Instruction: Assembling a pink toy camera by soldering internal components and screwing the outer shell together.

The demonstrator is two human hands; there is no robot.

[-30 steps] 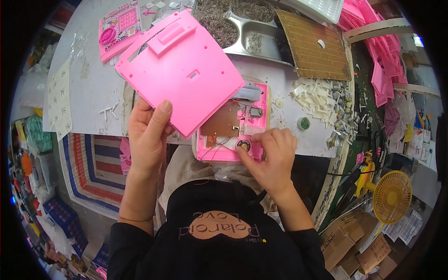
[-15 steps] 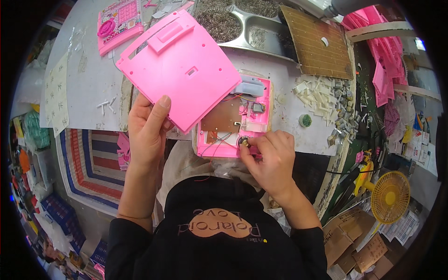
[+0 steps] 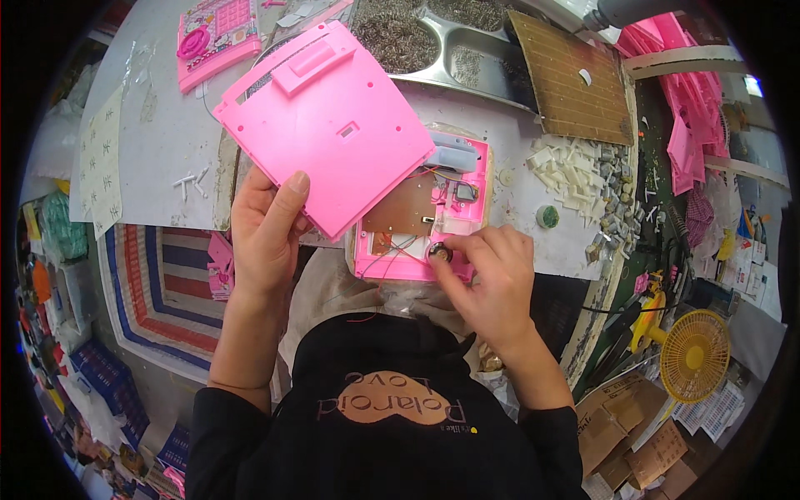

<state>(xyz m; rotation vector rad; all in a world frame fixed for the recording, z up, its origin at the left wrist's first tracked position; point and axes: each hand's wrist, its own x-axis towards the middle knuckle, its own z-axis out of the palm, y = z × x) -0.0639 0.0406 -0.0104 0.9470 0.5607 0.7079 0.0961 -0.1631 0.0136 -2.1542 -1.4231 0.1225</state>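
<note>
My left hand (image 3: 271, 212) grips the lower left edge of a pink plastic panel (image 3: 333, 125), thumb on its face, and holds it tilted above the table. Below and partly behind the panel lies an open pink housing (image 3: 392, 269). Inside it are a brown circuit board (image 3: 398, 207), thin wires, a grey box-shaped part (image 3: 452, 157) and a clear plastic piece (image 3: 454, 218). At the housing's near right corner, my right hand (image 3: 493, 279) has thumb and forefinger closed about a small round dark part (image 3: 439, 252). What kind of part it is cannot be made out.
Metal trays (image 3: 467, 62) of small springs stand at the back, next to a brown ribbed board (image 3: 571, 79). White plastic pieces (image 3: 571, 171) and small metal parts (image 3: 612, 217) are heaped at right. A pink toy (image 3: 218, 42) sits far left. A yellow fan (image 3: 694, 356) stands lower right.
The thumb and forefinger of my right hand have shifted slightly over the round part. My left hand still holds the panel; the whole view has moved a little.
</note>
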